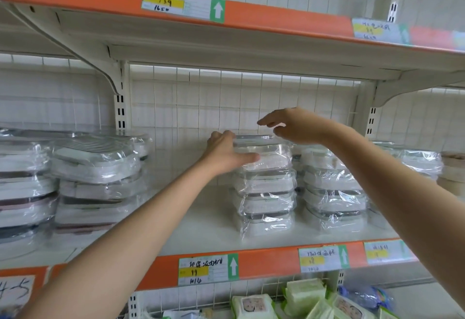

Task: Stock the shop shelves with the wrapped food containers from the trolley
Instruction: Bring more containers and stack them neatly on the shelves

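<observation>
A stack of white food containers (265,200) wrapped in clear film stands on the middle shelf (201,228). My left hand (225,153) holds the left end of the top wrapped container (270,158), with the thumb along its front and the fingers curled over its far edge. Just above that container's right end hovers my right hand (292,126), fingers loosely bent and holding nothing. The trolley is out of view.
A second wrapped stack (332,187) stands close on the right, with more containers (422,161) beyond it. Larger wrapped stacks (95,175) fill the shelf's left side. The upper shelf (251,16) overhangs. Green wipe packs (307,298) lie on the shelf below.
</observation>
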{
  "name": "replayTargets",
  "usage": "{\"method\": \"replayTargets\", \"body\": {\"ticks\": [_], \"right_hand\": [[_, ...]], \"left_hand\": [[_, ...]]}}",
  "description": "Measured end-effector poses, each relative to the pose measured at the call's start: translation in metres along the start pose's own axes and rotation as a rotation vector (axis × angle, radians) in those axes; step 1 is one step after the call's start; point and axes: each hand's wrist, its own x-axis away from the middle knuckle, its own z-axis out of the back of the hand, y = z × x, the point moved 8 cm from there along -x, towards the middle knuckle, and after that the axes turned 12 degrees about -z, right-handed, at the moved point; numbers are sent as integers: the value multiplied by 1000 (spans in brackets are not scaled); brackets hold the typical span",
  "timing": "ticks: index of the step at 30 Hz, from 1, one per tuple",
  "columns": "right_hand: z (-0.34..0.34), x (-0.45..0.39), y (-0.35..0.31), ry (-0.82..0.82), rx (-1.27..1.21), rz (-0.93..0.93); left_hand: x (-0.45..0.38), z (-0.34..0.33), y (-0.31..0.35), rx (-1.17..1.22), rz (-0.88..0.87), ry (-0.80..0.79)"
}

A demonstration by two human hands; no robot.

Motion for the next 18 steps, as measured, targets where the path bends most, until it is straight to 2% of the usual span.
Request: {"method": "replayTargets", "body": {"ticks": [4,6,8,11,15,18], "right_hand": [[-33,14,1,-208,88,52],[-37,13,3,-184,93,84],[-34,10,4,-123,71,100],[-34,5,4,-86,92,92],[-36,3,11,-83,185,42],[-35,2,14,-101,199,26]], "left_hand": [[10,-11,-15,213,71,-45],[24,-17,-27,327,150,-86],[40,-33,-33,454,203,-191],[53,-56,-30,615,228,-272],[52,-72,-26,643,217,-272],[52,-72,-25,528,184,-315]]}}
